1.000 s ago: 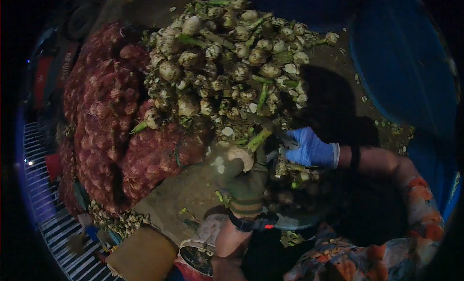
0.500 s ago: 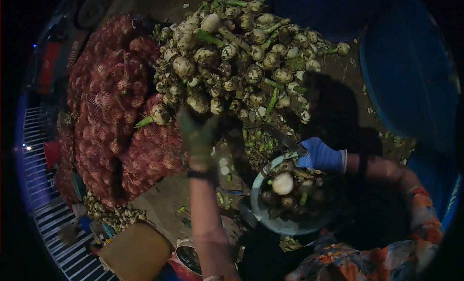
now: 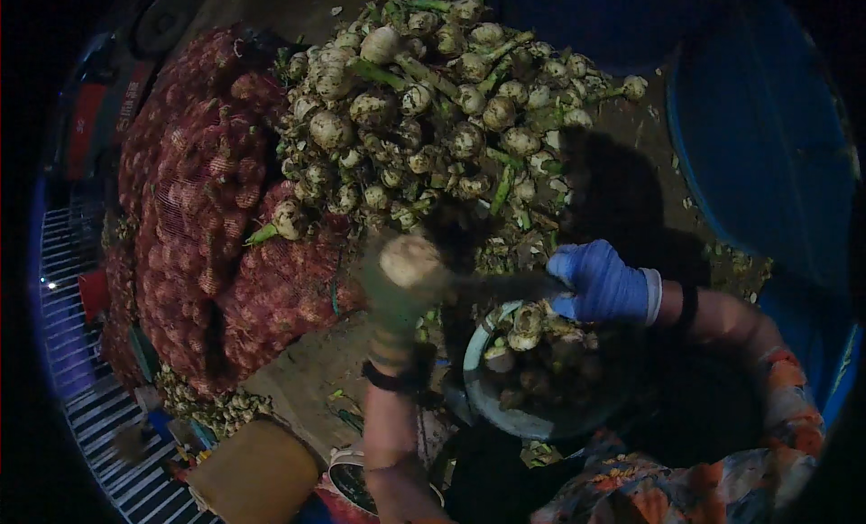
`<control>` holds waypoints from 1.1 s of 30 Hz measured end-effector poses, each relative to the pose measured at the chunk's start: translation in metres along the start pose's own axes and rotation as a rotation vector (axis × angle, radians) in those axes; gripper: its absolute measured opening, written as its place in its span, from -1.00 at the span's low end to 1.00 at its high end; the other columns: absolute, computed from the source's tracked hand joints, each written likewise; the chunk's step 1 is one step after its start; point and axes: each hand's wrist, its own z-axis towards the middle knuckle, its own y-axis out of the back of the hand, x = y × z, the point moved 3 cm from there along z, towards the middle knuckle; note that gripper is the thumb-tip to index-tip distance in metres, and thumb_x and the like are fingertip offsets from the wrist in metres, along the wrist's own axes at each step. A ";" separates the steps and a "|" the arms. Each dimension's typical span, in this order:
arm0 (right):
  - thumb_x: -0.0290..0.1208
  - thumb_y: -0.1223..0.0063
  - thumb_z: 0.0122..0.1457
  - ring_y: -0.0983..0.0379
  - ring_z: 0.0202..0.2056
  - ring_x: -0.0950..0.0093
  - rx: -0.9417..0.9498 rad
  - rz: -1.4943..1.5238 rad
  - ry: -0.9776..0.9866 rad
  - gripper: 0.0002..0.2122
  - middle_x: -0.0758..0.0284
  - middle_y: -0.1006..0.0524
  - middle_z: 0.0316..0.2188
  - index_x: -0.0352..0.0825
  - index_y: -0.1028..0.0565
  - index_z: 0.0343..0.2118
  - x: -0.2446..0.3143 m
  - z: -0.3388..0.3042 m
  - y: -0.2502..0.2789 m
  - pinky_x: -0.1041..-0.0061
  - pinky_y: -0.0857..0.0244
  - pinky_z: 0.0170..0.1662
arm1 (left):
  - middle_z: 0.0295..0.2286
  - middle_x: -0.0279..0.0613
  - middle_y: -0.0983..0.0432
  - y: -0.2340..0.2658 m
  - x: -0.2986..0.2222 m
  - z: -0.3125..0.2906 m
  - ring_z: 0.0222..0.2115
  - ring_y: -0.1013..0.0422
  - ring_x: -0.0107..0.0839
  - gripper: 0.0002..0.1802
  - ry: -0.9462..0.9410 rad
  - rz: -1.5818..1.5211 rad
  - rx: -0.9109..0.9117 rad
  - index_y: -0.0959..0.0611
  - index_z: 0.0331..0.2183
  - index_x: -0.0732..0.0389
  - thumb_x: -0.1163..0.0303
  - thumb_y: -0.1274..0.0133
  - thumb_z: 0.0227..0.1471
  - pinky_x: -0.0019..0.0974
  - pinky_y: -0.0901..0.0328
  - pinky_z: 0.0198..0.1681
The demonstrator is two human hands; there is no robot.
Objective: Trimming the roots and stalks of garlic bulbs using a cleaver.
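Observation:
My left hand (image 3: 397, 294), in a greenish glove and smeared by motion, is closed on a pale garlic bulb (image 3: 410, 261) just below the pile of garlic (image 3: 465, 141). In a blue glove, my right hand (image 3: 595, 280) grips a knife (image 3: 501, 288); its handle is hidden in the fist. The dark, blurred blade points left toward the bulb, and I cannot tell whether it touches. Below the knife stands a pale basin (image 3: 478, 393) with several garlic bulbs (image 3: 525, 330) in it, its right side lost in shadow.
Red mesh sacks (image 3: 194, 226) full of bulbs are heaped at the left. A large blue tub (image 3: 767, 136) stands at the right. Cut stem pieces lie around the basin. A tan block-shaped object (image 3: 257, 470) and a small pail (image 3: 347, 474) sit at the lower left.
My left hand has taken hold of a garlic bulb at the pile and drawn back from it, toward the knife. My right hand has turned the blade leftward. The white bulb atop the basin has shifted.

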 end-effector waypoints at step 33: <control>-0.29 -0.14 -0.13 -0.45 -0.52 0.22 0.046 0.072 -0.169 -0.81 0.17 -0.47 -0.61 -0.29 -0.51 -0.48 -0.066 -0.026 -0.025 0.33 -0.31 -0.47 | -0.03 -0.13 -0.33 -0.062 0.001 -0.069 -0.03 -0.30 -0.16 -0.23 0.113 -0.986 0.401 -0.30 0.08 0.19 -0.17 0.03 0.00 -0.06 -0.20 0.09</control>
